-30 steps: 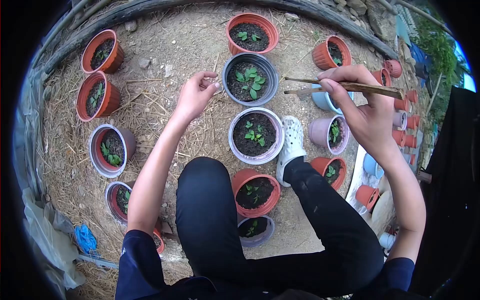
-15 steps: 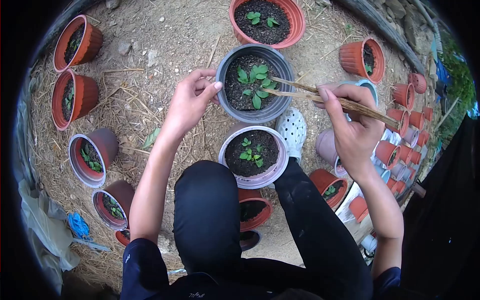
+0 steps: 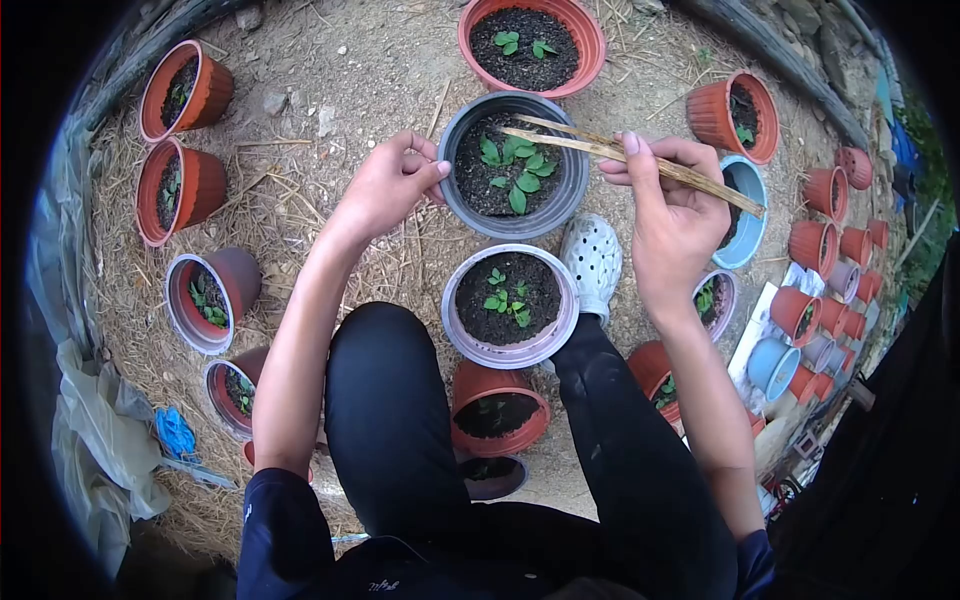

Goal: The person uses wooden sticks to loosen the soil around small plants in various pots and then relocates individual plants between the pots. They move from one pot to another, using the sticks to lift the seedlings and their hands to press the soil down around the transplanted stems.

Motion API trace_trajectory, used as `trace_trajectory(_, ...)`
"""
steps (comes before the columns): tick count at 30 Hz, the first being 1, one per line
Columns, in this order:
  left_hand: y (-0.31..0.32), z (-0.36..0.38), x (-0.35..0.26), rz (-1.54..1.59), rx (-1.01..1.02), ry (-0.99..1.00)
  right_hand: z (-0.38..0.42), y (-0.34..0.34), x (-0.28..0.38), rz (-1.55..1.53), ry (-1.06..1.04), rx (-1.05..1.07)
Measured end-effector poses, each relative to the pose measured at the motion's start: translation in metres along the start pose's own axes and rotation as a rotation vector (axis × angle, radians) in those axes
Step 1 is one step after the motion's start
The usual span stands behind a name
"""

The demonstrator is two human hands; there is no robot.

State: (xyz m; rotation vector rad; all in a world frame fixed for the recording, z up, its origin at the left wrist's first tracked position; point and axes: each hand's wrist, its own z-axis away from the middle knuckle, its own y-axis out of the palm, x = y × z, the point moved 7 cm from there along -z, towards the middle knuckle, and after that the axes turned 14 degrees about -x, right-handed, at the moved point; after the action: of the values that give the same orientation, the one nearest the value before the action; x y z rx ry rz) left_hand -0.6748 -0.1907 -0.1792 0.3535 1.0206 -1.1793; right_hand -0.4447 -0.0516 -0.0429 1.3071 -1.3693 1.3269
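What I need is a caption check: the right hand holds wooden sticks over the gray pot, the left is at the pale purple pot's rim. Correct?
Wrong pot for the left hand: the head view shows it at the rim of the gray pot. The right hand holds wooden sticks over it.

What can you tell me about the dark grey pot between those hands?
The dark grey pot is round, plastic by its look, and sits mouth up between an orange pot and a pale-rimmed one. It holds dark soil and a leafy green plant. The left hand is at its rim; a forked wooden tool reaches over it, contact unclear.
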Motion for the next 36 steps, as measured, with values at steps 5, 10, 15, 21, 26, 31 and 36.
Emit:
trace_trajectory(5, 0.000, 0.005, 0.002, -0.048, -0.049, -0.007, 0.008, 0.017, -0.010, 0.158, -0.147, 0.075)
trace_trajectory(10, 0.003, 0.007, 0.004, 0.035, -0.067, 0.013, 0.023, 0.025, -0.013, 0.122, -0.200, 0.124)
trace_trajectory(15, 0.004, 0.011, 0.001, 0.054, -0.083, 0.027, 0.021, 0.018, -0.013, 0.201, -0.283, 0.098)
trace_trajectory(21, 0.005, 0.010, 0.004, 0.029, -0.079, 0.039, 0.023, 0.020, -0.009, 0.223, -0.254, 0.093)
trace_trajectory(26, 0.004, 0.011, 0.006, 0.025, -0.092, 0.046, 0.025, 0.028, -0.010, 0.191, -0.229, 0.100)
trace_trajectory(31, 0.004, 0.012, 0.006, 0.051, -0.087, 0.049, 0.027, 0.036, -0.015, 0.125, -0.174, 0.150)
trace_trajectory(36, 0.004, 0.012, 0.007, 0.029, -0.090, 0.046, 0.029, 0.034, -0.019, 0.088, -0.205, 0.154)
